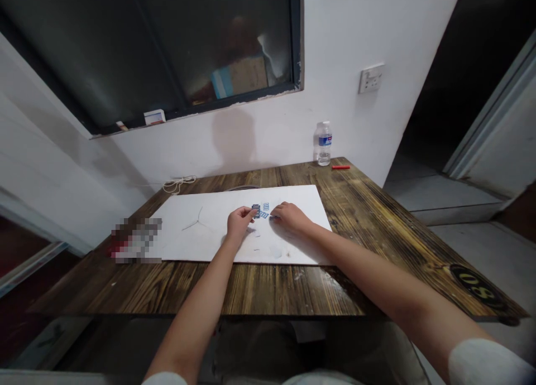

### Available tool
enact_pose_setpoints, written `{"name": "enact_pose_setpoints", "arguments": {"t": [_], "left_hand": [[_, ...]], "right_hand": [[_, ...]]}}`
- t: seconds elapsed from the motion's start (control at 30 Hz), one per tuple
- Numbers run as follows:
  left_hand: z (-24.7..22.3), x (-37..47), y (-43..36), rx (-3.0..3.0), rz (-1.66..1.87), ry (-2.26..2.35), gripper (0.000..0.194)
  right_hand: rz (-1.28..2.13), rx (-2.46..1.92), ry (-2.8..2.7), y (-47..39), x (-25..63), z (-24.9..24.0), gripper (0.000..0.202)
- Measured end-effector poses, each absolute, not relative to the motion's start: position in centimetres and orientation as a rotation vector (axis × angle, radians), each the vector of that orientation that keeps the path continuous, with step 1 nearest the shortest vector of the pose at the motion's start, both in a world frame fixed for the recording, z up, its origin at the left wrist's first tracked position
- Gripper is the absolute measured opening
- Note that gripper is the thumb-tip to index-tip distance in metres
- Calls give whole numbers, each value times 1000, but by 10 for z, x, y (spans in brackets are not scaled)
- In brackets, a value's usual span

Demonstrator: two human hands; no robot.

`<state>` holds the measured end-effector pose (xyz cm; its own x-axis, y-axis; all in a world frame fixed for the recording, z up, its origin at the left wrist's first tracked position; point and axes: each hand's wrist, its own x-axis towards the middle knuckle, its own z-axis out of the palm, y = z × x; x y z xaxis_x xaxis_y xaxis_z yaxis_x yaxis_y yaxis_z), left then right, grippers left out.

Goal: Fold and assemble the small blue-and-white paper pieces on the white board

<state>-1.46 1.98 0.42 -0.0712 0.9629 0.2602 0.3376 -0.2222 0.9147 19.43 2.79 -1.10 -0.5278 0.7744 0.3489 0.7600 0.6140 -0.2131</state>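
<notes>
Blue outlines mark the small slotted pieces (pixel 263 213) that I have under two hands, seen from the head camera. The left hand (pixel 239 223) has its thumb and forefinger close together at the edge of a darker blue piece (pixel 255 211); I cannot tell whether that grip is closed on it or only touching. The right hand (pixel 290 215) curls its fingertips down over another dark piece (pixel 273 217), and they hide whether this grip pinches it. Between the two grips one outlined piece lies slanted, and a paler piece (pixel 266 206) lies just beyond.

I judge the step in hand to be fingertip placing or lining up of these pieces. The next move, to my mind, calls for a light, exact touch from either grip, so the neighbours aren't nudged.

Beneath them is a white board (pixel 218 217), with a thin forked line (pixel 198 221) toward its left, flat on the wooden table (pixel 293 289). Farther out, near the far right corner, a clear bottle (pixel 324 142) stands beside a red stick (pixel 340 167); a pale cord (pixel 179 184) lies far left.
</notes>
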Motion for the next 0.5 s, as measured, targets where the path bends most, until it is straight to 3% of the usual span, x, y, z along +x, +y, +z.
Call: {"name": "enact_pose_setpoints", "arguments": {"t": [0.5], "left_hand": [[2,-16,22,1501,1366,1408,38]], "right_hand": [[-97,-1204,-2618,19,189,2,23]]}}
